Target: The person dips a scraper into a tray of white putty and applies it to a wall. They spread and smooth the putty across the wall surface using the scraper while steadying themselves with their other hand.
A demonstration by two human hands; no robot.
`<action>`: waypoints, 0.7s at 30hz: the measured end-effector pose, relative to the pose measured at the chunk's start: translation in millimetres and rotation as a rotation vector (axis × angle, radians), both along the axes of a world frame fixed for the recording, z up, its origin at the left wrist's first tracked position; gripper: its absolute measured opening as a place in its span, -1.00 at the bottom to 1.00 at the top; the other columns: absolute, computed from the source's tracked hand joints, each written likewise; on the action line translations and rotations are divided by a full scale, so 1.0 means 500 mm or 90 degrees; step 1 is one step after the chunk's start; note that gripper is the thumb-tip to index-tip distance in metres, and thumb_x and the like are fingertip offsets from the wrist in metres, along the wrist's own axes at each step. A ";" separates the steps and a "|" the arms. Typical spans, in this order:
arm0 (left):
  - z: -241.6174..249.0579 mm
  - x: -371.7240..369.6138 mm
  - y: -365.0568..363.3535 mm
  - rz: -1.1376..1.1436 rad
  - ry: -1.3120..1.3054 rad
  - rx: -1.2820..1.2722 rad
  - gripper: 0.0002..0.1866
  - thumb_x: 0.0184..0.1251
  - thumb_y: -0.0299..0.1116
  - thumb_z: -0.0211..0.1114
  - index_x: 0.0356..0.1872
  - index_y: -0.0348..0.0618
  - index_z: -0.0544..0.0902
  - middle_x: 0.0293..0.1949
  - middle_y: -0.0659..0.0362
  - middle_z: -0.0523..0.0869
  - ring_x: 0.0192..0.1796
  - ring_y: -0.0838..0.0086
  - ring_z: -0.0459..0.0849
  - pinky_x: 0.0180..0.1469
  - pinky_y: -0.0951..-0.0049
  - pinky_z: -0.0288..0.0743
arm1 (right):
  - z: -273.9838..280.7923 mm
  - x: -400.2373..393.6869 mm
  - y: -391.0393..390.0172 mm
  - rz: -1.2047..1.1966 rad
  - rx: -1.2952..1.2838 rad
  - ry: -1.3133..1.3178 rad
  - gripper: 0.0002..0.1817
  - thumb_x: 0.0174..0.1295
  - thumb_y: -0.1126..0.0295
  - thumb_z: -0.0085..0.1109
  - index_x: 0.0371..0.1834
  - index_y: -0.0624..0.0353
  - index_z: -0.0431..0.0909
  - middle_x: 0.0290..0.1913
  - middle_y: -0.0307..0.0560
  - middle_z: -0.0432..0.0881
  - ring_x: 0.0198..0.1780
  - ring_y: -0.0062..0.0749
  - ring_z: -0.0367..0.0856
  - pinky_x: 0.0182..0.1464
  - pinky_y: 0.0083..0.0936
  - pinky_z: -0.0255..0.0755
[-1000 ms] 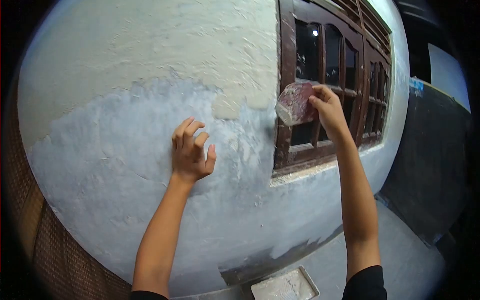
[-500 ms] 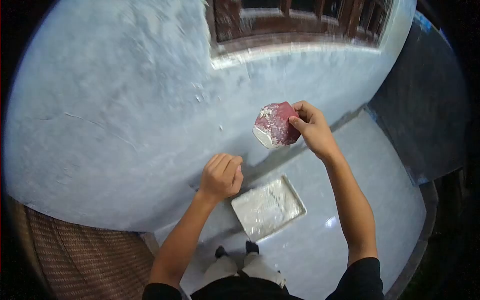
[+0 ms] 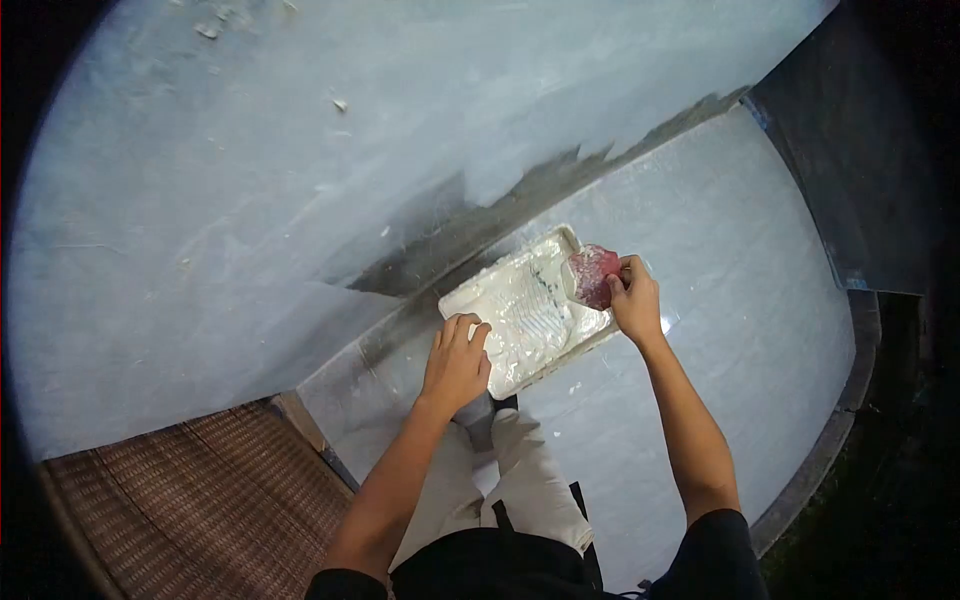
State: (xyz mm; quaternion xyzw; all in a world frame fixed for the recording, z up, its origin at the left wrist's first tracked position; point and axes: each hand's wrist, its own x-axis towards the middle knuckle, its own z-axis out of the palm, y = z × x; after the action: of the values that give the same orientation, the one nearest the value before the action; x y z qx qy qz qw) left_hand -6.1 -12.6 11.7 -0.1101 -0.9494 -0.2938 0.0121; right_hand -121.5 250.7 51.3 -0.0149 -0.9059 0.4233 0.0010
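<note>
My right hand (image 3: pixel 638 298) pinches a red hexagonal plastic putty spreader (image 3: pixel 592 275) by its right edge. White paste is smeared over the spreader, and its left part is over the right end of a white paint tray (image 3: pixel 540 366). Thick, wet white paste (image 3: pixel 515 310) with ridged marks coats the inside of the tray. My left hand (image 3: pixel 457 365) is at the tray's left side, its fingers bent over the rim there. The hand itself hides how the thumb meets the tray.
A pale blue-grey wall (image 3: pixel 250 180) rises on the far side, with a bare darker strip (image 3: pixel 430 245) along its foot. The tray is above a glossy grey floor (image 3: pixel 720 250). Brown woven wicker (image 3: pixel 200 500) is at the lower left, a dark panel (image 3: pixel 850 170) at the right.
The view has dropped from wall and window toward the floor. My right hand has brought the spreader down from before the wall to the tray. My left hand has come to the tray's rim.
</note>
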 end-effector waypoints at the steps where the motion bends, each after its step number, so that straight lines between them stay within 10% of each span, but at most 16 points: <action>1: -0.021 0.000 0.005 -0.001 -0.012 0.002 -0.59 0.03 -0.51 0.25 0.00 -0.23 0.54 0.07 0.03 0.46 0.20 0.11 0.39 0.18 0.12 0.33 | -0.035 -0.001 0.006 -0.014 0.026 -0.003 -0.85 0.18 0.62 0.12 -0.19 0.32 0.45 -0.35 0.27 0.66 -0.27 0.16 0.68 -0.25 -0.17 0.50; 21: -0.271 -0.007 0.105 -0.046 -0.118 0.018 -0.46 0.19 -0.36 0.24 0.22 -0.31 0.40 0.20 -0.05 0.40 0.27 0.08 0.34 0.28 0.09 0.23 | -0.354 0.023 0.027 -0.138 0.220 0.049 -0.90 0.21 0.53 0.10 -0.25 0.32 0.48 -0.40 0.31 0.63 -0.37 0.27 0.62 -0.32 0.01 0.45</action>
State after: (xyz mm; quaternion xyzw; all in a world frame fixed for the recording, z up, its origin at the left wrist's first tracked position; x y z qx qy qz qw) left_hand -9.8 40.0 -123.8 -0.1165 -0.9376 -0.3163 -0.0848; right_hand -110.2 264.1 -125.6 -0.0957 -0.9574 0.2591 0.0839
